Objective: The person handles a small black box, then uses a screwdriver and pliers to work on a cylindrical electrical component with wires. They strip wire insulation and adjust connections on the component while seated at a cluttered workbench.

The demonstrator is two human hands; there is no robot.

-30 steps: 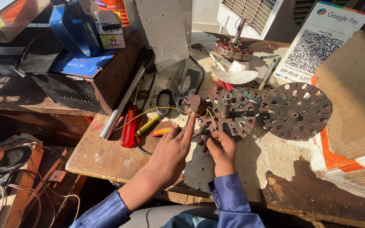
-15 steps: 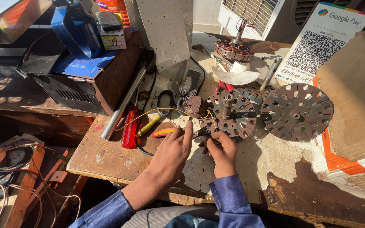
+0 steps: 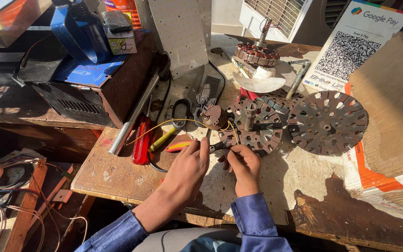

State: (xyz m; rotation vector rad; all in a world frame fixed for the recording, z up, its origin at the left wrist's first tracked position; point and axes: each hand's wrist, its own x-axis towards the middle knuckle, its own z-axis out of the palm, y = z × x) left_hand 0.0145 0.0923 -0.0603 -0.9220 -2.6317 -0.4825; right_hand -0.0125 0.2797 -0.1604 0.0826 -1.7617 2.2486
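Both hands meet on the worn wooden workbench (image 3: 117, 177) in front of a round perforated motor plate (image 3: 257, 133) with an upright shaft. My left hand (image 3: 187, 170) pinches a small dark tool (image 3: 218, 147) between thumb and fingers. My right hand (image 3: 244, 169) touches that tool's other end and grips thin yellow wire (image 3: 233, 135). The wire loops up to a small brown motor part (image 3: 213, 116) and trails left across the bench.
A second perforated disc (image 3: 328, 122) lies to the right, with a copper-wound stator (image 3: 257, 53) behind it. Scissors (image 3: 183, 108), a red screwdriver (image 3: 142, 141), a yellow-handled one (image 3: 163, 140) and a metal tube (image 3: 134, 116) lie left. A cardboard box (image 3: 392, 102) stands right.
My left hand's finger has drawn back from the brown motor part toward my right hand, and both hands now close on the small tool and wire.
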